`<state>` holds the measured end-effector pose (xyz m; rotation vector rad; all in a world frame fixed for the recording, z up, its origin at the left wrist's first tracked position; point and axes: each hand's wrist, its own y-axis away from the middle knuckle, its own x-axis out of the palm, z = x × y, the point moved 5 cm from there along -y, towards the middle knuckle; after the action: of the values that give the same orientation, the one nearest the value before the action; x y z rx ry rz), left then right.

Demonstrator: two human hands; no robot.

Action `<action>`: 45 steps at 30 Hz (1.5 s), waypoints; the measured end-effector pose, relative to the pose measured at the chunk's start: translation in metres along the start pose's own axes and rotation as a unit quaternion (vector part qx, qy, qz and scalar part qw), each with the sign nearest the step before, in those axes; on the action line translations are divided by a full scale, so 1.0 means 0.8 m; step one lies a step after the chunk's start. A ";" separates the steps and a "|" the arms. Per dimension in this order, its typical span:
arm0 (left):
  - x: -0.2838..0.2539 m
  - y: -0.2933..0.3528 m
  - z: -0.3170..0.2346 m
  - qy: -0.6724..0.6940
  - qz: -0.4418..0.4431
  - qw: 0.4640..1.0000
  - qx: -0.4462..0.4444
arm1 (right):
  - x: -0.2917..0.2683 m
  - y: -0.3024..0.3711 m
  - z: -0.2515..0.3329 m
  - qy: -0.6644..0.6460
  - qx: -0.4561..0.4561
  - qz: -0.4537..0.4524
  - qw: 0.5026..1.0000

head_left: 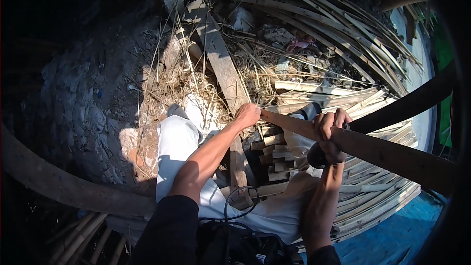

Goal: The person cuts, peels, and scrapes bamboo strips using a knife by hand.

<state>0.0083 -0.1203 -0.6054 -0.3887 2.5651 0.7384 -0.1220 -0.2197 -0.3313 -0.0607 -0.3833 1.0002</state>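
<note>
A long brown bamboo strip slants across from the middle to the right edge. My left hand is closed in a fist at its narrow far-left end, above a wooden plank. Farther along the strip, my right hand has its fingers wrapped over it. A dark rounded piece, like the butt of a handle, sticks out beside the right palm; the rest of it is hidden. Both forearms reach forward over my light trousers.
Split bamboo strips lie in layers at the right, with more long strips heaped at the far right. Dry shavings surround the plank. A dark curved bar crosses at right, near a blue sheet. A cord loops over my lap.
</note>
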 end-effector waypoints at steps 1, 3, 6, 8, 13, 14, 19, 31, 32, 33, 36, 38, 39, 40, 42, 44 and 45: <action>-0.003 0.000 0.008 -0.001 0.001 1.000 -0.003 | 0.008 0.000 -0.001 0.017 -0.008 0.002 1.000; -0.007 -0.009 0.023 0.064 0.038 0.995 -0.067 | 0.013 -0.006 0.003 0.018 -0.010 0.015 1.000; -0.009 -0.001 0.018 0.028 0.017 0.998 -0.047 | 0.013 -0.005 0.004 0.028 -0.006 -0.015 0.999; 0.001 -0.005 0.025 0.081 0.018 0.995 -0.050 | 0.011 -0.004 0.010 -0.024 -0.036 -0.010 0.999; -0.004 -0.011 0.007 0.062 -0.003 0.993 -0.103 | 0.002 -0.007 0.011 -0.037 0.008 -0.043 0.998; -0.003 -0.007 0.008 0.038 -0.025 0.997 -0.060 | -0.001 -0.002 0.008 -0.042 0.002 -0.037 0.998; -0.013 -0.010 0.018 0.065 -0.015 0.983 -0.170 | 0.027 -0.017 0.019 -0.007 -0.036 -0.015 0.999; 0.000 0.012 0.019 0.070 -0.083 0.994 0.023 | 0.010 -0.006 0.004 0.040 -0.003 0.002 0.999; -0.001 0.010 0.021 0.029 -0.088 0.995 0.026 | 0.012 -0.008 0.005 0.040 -0.009 0.008 0.999; -0.001 0.010 0.017 0.030 -0.083 0.996 0.025 | 0.010 -0.006 0.006 0.043 -0.014 0.007 0.999; 0.003 0.007 0.007 -0.037 -0.016 0.999 0.026 | 0.014 -0.006 0.009 0.016 -0.021 -0.005 1.000; 0.001 0.010 0.004 -0.054 -0.024 0.998 0.038 | 0.019 -0.009 0.009 -0.001 -0.029 -0.007 1.000; -0.003 0.012 0.005 -0.073 -0.032 0.995 0.052 | 0.022 -0.009 0.004 -0.020 -0.023 -0.004 1.000; -0.008 0.005 0.012 -0.082 0.016 0.995 0.044 | 0.025 -0.010 0.002 -0.038 -0.016 -0.001 0.999; -0.016 0.001 0.013 -0.083 0.071 0.993 0.035 | 0.027 -0.014 0.007 -0.014 -0.017 -0.006 1.000; -0.013 0.003 0.009 -0.074 0.078 0.994 0.036 | 0.019 -0.014 0.002 -0.032 -0.001 -0.012 0.999; -0.011 0.004 0.007 -0.080 0.064 0.994 0.042 | 0.018 -0.014 0.002 -0.032 -0.002 -0.009 0.999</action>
<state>0.0165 -0.1137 -0.6041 -0.1330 2.4771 0.6742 -0.1066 -0.2142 -0.3236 -0.0287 -0.4436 0.9854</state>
